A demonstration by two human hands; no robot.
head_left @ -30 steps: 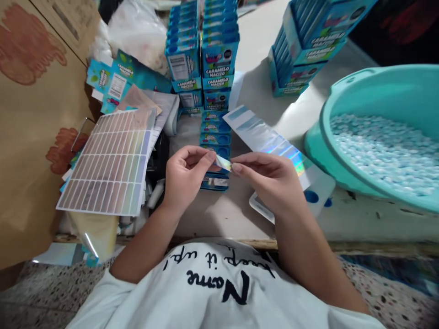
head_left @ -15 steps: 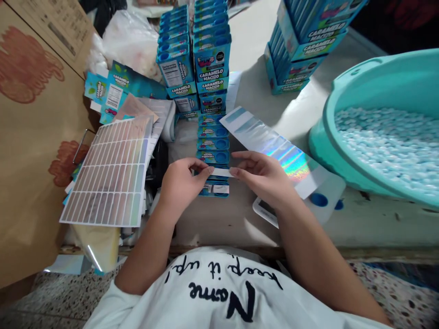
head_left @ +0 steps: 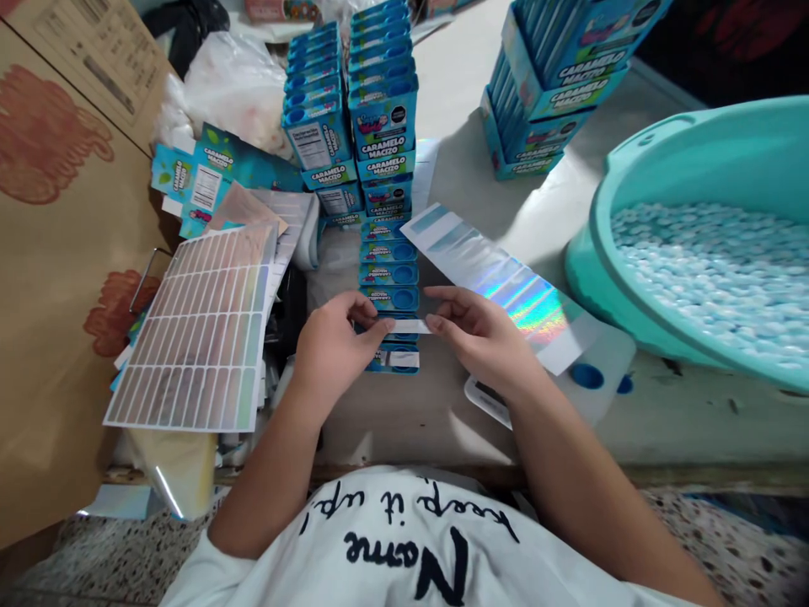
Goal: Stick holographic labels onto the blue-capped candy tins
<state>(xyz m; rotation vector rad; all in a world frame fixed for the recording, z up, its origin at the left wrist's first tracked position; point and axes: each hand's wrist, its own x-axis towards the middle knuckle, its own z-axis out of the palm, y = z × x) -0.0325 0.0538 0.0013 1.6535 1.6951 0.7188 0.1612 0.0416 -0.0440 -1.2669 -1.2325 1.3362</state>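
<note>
Between my two hands a small whitish sticker strip (head_left: 410,326) is stretched flat, pinched at its ends. My left hand (head_left: 338,346) grips its left end with thumb and finger. The right end is between the thumb and finger of my right hand (head_left: 477,333). Under the strip runs a row of small blue candy boxes (head_left: 388,274) on the table; whether the strip touches one I cannot tell. The nearest box (head_left: 372,360) bears a shiny strip (head_left: 401,360). Right of my right hand lies a holographic sticker sheet (head_left: 499,274) with several strips on it.
Stacked blue display boxes (head_left: 383,122) stand behind the row, more (head_left: 543,110) at the back right. A turquoise tub (head_left: 600,228) of pale blue candies is on the right. On the left are a sticker sheet (head_left: 195,329) and a cardboard box (head_left: 50,278). The table edge (head_left: 417,472) is near my body.
The view has shifted slightly, so the things on the table appear a little lower. Both hands still hold the strip over the row of boxes.
</note>
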